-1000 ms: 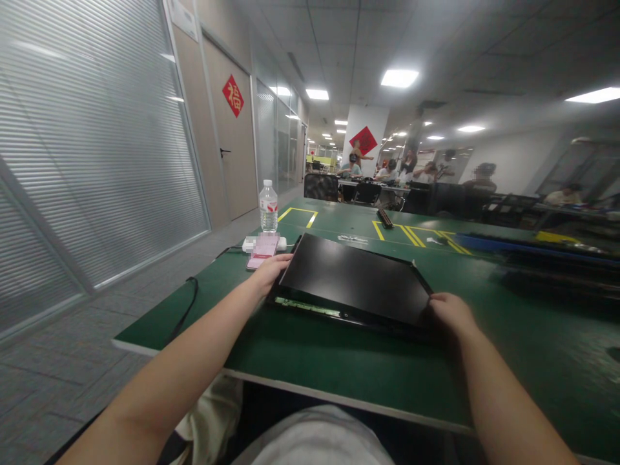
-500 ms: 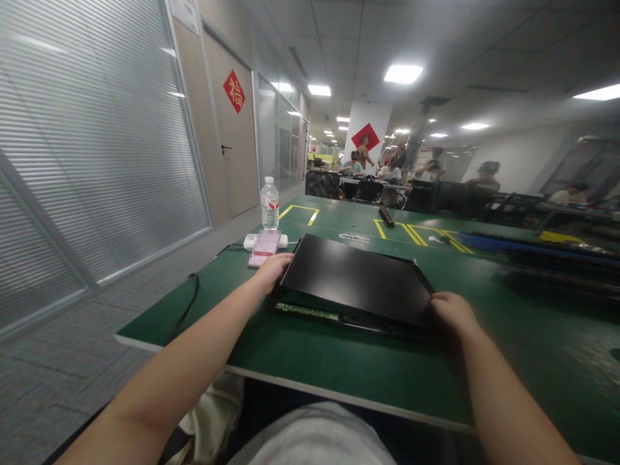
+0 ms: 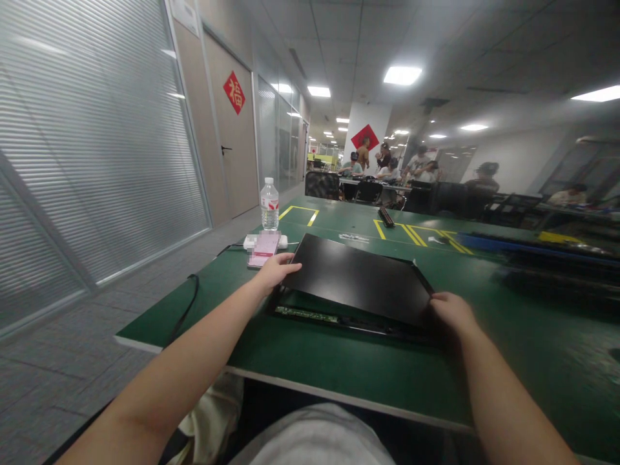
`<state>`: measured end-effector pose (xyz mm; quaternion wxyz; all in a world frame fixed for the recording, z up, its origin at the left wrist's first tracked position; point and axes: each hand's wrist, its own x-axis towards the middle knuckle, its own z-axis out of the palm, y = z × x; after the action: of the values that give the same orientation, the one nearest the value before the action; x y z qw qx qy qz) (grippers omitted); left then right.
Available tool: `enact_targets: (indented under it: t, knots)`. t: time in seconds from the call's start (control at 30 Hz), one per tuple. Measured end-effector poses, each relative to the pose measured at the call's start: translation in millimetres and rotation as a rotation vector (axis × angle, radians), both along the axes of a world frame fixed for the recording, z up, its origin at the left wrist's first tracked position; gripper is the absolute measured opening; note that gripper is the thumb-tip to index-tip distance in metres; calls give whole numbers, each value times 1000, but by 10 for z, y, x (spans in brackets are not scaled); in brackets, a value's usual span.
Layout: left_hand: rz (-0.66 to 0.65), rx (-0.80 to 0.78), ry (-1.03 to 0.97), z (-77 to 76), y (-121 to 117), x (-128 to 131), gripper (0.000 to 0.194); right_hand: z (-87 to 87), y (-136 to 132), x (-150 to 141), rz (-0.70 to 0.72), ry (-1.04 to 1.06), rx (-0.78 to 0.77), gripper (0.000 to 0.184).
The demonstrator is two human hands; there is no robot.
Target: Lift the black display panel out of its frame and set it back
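Observation:
A flat black display panel (image 3: 358, 274) lies tilted above the green table, its near edge raised off a dark frame beneath. My left hand (image 3: 276, 271) grips the panel's left edge, with the thumb on top and the fingers mostly hidden behind it. At the right edge, my right hand (image 3: 453, 310) is closed on the panel near its front corner; its fingertips are out of sight underneath. Along the near side of the frame runs a narrow green circuit board (image 3: 306, 314), joined by a dark strip (image 3: 372, 328) to the right.
On the green table (image 3: 310, 358) stand a water bottle (image 3: 270, 205) and a phone with a pink screen (image 3: 264, 248). A black strap (image 3: 186, 307) hangs at the left edge. Farther back lies a dark ridged bar (image 3: 386, 217); blurred dark equipment (image 3: 557, 278) sits right.
My left thumb has shifted onto the top face of the panel at its left edge. The right hand and the panel stay nearly where they were.

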<state>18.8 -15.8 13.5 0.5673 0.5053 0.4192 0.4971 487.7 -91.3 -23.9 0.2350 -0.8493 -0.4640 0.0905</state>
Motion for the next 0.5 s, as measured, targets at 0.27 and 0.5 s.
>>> enact_targets:
  t: [0.27, 0.5]
  knots:
    - [-12, 54, -112, 82, -58, 28, 66, 8, -17, -40, -27, 10, 67, 47]
    - [-18, 151, -145, 157, -127, 43, 73, 28, 10, -36, -86, 82, 126, 48]
